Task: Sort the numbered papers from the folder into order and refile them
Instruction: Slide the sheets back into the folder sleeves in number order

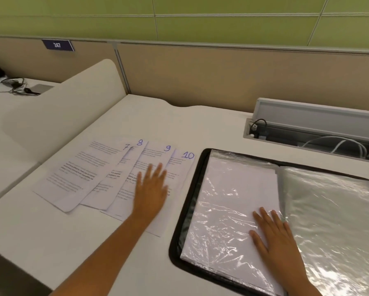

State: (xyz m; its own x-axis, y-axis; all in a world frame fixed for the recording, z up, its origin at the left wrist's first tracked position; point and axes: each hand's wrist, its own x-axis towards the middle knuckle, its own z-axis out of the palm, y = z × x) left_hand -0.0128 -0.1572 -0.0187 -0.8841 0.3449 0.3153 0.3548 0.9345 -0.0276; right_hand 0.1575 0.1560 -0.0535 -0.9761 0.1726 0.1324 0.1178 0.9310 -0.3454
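On the white surface point(40, 231), sheets 7–10 point(106, 174) await refiling under your flat left hand point(151, 189), your right hand point(275, 236) spread flat on the open folder point(222, 210).

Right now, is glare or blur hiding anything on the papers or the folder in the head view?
Head view: glare streaks the folder's plastic sleeves, so any print beneath is unreadable; the left hand is motion-blurred over the fanned papers; the numbers 7 to 10 read clearly, body text too soft; wide-angle bends the desk edges.
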